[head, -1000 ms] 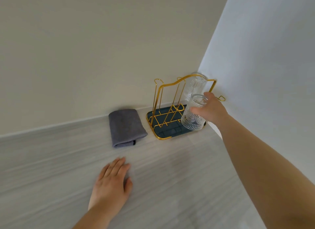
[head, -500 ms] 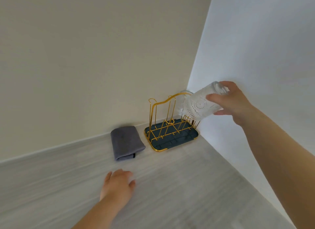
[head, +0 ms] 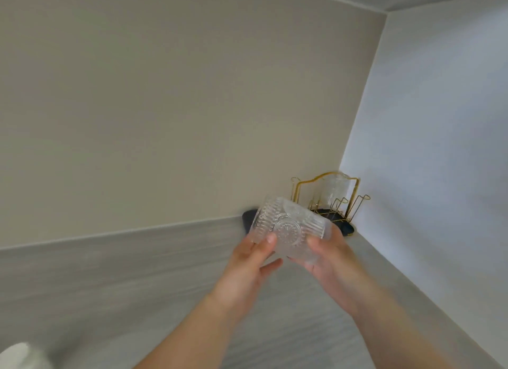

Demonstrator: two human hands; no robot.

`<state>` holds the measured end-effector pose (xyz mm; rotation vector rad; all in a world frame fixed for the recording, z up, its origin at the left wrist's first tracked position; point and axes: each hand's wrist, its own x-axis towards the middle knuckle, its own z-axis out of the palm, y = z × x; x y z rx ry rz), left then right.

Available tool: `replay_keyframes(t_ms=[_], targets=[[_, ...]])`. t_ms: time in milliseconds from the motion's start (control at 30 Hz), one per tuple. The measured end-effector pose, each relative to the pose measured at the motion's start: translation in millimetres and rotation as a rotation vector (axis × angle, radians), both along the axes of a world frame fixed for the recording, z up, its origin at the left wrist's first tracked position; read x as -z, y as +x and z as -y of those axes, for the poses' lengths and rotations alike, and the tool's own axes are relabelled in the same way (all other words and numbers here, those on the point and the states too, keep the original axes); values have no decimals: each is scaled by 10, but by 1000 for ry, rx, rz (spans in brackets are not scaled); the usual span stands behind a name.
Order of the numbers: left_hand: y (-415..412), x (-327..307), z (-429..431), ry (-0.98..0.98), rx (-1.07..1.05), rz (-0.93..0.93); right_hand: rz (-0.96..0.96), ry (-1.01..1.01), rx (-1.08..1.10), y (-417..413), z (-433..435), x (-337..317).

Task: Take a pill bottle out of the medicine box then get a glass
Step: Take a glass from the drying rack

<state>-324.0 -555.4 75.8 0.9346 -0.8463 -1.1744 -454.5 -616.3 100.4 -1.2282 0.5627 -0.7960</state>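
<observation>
Glass (head: 291,228) lies on its side between our hands, left fingers (head: 268,240) clamped at its rim end, right fingers (head: 316,245) gripping its base end.

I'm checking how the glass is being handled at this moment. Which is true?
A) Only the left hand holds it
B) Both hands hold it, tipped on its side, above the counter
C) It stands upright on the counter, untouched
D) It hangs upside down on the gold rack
B: the glass lies sideways between the left hand and right hand, in front of the gold rack.
</observation>
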Motion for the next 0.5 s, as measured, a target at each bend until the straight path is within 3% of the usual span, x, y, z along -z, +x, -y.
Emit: replay_keyframes(t_ms=[133,300,500], targets=[[407,99,-613,27,-112,60,-376,-130,-179,311,-518,155],[1007,157,-1356,24,-218,302,-387,-257,-357,931,-1124,323],[1557,420,-2085,22,-290,382,-427,-365,-293,1623,-1724,543]])
